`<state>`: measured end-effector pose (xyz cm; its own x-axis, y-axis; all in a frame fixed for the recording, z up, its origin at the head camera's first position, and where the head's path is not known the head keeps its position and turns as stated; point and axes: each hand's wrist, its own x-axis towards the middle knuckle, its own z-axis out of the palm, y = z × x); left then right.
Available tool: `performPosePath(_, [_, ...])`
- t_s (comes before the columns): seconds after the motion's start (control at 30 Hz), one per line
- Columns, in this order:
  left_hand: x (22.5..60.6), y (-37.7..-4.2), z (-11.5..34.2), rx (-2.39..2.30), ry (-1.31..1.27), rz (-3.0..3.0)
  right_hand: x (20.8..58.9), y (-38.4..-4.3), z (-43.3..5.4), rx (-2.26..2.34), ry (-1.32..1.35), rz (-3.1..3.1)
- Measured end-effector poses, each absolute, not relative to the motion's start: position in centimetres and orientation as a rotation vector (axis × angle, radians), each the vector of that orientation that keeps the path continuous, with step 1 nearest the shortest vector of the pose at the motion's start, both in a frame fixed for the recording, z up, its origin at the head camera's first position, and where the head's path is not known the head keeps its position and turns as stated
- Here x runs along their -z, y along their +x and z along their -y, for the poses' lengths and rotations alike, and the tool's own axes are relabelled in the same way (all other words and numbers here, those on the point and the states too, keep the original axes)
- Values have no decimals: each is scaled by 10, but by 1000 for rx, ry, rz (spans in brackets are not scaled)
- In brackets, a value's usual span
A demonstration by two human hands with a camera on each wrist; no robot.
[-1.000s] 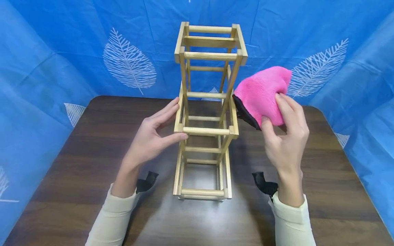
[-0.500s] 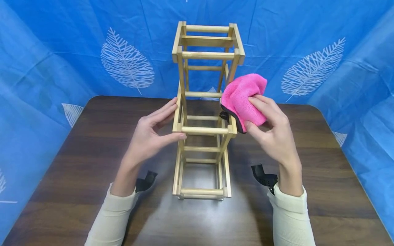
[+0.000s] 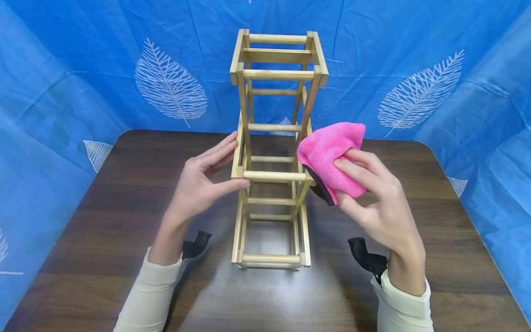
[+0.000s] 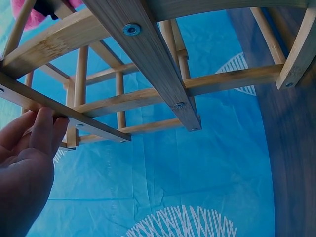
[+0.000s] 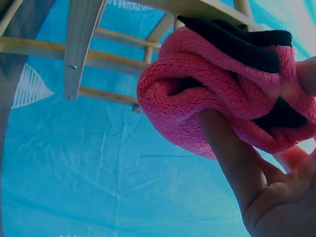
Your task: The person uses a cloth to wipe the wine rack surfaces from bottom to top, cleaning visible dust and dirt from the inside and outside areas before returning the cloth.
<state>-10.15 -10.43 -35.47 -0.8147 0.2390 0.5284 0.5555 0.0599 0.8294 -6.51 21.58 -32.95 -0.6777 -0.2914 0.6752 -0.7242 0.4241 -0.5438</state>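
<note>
A tiered wooden rack (image 3: 274,175) of pale slats and rods stands upright in the middle of the table. At its left, my left hand (image 3: 199,177) grips the middle tier's side rail, fingers along the outside and thumb at the front corner. The left wrist view has those fingers (image 4: 42,129) against the rail. Bunched in my right hand (image 3: 383,203) is a pink plush cloth (image 3: 332,157) with black edging, pinched between thumb and fingers. The cloth lies against the rack's right side at the middle tier's front corner, and hides part of that rail.
The dark wood-grain table (image 3: 99,230) spreads out on both sides of the rack. Behind and beside it hangs a blue curtain (image 3: 365,60) with white leaf prints. Black straps (image 3: 367,258) show at both wrists.
My right hand has brought the pink cloth leftward onto the rack's right side, then moved it down and toward the front corner. My left hand has kept its hold on the rail.
</note>
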Motion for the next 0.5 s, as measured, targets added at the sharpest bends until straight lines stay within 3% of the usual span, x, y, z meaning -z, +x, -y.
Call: performPosePath(0.5, [354, -102, 104, 1832, -790, 2087, 326, -38, -207, -1068, 932, 2090])
